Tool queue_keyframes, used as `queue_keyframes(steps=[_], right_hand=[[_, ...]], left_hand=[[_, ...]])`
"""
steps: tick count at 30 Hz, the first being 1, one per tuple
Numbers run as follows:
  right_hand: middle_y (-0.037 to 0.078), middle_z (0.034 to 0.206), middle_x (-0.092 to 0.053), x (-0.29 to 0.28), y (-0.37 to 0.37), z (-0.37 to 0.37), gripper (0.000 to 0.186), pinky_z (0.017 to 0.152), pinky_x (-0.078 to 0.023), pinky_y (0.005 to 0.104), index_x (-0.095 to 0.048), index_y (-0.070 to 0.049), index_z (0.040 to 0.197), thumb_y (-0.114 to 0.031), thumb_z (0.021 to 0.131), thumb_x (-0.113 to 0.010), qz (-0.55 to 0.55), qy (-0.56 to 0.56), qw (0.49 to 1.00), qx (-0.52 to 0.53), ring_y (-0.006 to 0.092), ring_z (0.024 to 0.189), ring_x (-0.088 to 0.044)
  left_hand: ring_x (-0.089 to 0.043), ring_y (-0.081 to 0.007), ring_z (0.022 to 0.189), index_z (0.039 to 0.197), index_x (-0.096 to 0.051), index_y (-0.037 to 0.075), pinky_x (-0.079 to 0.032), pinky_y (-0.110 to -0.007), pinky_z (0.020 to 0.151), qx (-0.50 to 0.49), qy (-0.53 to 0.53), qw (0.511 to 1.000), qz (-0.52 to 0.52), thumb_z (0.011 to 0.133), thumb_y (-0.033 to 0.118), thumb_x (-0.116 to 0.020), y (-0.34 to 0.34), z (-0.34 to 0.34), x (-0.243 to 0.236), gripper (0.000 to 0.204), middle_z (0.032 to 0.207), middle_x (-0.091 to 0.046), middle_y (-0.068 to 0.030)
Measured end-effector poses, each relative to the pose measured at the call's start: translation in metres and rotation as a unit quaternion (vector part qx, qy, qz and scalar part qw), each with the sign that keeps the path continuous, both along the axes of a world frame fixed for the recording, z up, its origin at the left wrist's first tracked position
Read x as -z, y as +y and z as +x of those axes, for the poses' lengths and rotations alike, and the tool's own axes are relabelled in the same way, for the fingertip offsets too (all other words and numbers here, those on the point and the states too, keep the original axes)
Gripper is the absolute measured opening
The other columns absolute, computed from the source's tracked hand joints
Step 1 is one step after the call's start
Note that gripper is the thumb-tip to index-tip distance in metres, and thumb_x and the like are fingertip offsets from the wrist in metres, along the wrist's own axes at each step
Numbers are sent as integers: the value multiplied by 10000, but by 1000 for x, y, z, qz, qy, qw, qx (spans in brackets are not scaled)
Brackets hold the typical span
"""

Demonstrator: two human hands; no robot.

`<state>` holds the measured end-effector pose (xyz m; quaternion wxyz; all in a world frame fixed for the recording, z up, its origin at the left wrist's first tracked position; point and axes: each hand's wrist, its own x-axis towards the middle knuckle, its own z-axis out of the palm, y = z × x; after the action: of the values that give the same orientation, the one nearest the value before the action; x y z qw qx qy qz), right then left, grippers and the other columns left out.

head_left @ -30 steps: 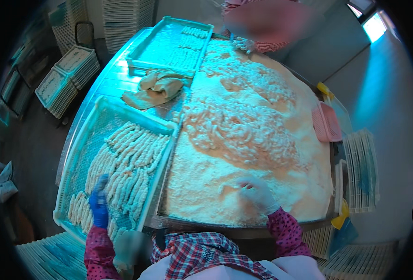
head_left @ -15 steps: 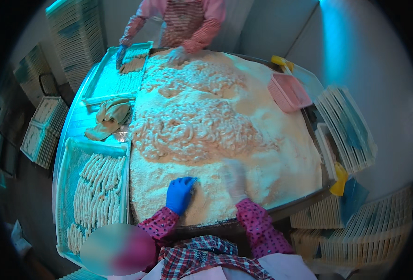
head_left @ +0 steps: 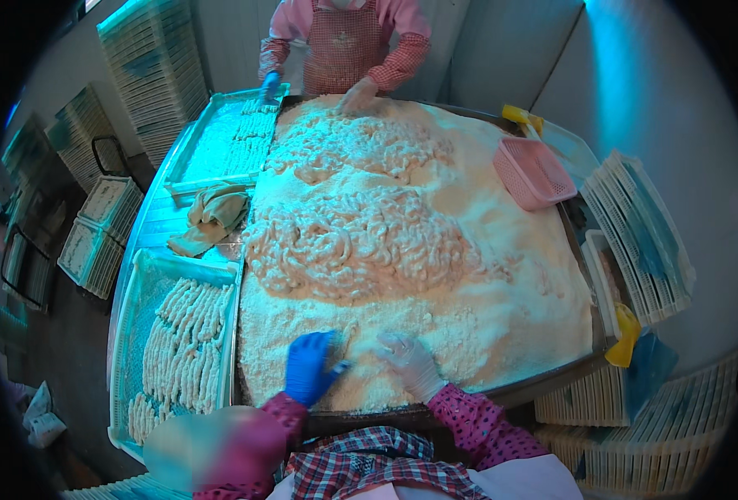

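My left hand (head_left: 309, 371), in a blue glove, rests in a bed of pale crumbs (head_left: 502, 333) at the table's near edge, thumb and fingers apart. My right hand (head_left: 410, 365), in a whitish glove, lies beside it, loosely curved fingers apart in the crumbs. Beyond both hands are two mounds of pale, coated strips, the nearer (head_left: 360, 246) larger than the farther (head_left: 352, 142). Left of my left hand, a white mesh tray (head_left: 121, 342) holds rows of coated strips (head_left: 181, 350).
A co-worker (head_left: 344, 50) works across the table at a far tray (head_left: 185, 154). A crumpled cloth (head_left: 215, 217) lies between the trays. At right are a pink basket (head_left: 534, 171), stacked trays (head_left: 635, 242) and a yellow plastic item (head_left: 623, 333). Loaded carts (head_left: 94, 237) stand left.
My left hand has moved from over the near tray rightward into the crumbs. My right hand remains in the crumbs. The view has shifted, showing more of the co-worker.
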<state>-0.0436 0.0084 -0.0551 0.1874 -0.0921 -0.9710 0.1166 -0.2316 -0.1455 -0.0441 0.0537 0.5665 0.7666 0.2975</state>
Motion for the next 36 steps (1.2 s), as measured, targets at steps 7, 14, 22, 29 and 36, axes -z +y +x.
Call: queue_keyframes(steps=[7, 14, 22, 29, 36], right_hand=[[76, 1131, -595, -17, 37, -8, 326, 854, -458, 296, -609, -86, 1147, -44, 823, -615, -636, 135, 738, 182, 186, 1014, -562], [131, 1265, -504, -1, 28, 10, 388, 898, -439, 321, -578, -89, 1193, -146, 817, -655, -484, 81, 835, 248, 223, 1098, -527], [111, 1140, -551, 5, 3, -9, 333, 897, -425, 420, -580, -67, 1070, -199, 778, -671, -130, 13, 972, 194, 305, 1044, -524], [115, 954, -606, -18, 13, -43, 334, 806, -470, 369, -578, -81, 1095, -45, 764, -611, -96, 61, 986, 123, 283, 917, -583], [99, 953, -614, -6, 36, -33, 224, 812, -466, 372, -644, -74, 993, -151, 783, -653, -354, 44, 916, 185, 278, 926, -580]], left_hand=[[-587, -216, 848, 1270, -477, 41, -480, -340, 764, -142, -469, 858, 157, 899, 152, -559, 25, 4, 29, 395, 1026, -616, -87], [-555, -210, 977, 1273, -450, 0, -427, -348, 890, -121, -845, 495, 162, 930, 144, -483, 4, 3, 4, 373, 1188, -558, -100], [-550, -335, 1089, 1003, -683, 154, -418, -383, 965, 113, 11, 987, 112, 669, -81, -529, 18, -26, -21, 436, 1187, -595, -108], [-564, -294, 801, 1110, -596, 72, -448, -396, 719, -22, 42, 997, 56, 716, 217, -696, 12, 16, -3, 431, 867, -606, -106], [-591, -247, 805, 1130, -586, 31, -472, -373, 758, -35, -489, 853, 178, 859, 129, -608, 14, 13, 35, 289, 906, -622, -89]])
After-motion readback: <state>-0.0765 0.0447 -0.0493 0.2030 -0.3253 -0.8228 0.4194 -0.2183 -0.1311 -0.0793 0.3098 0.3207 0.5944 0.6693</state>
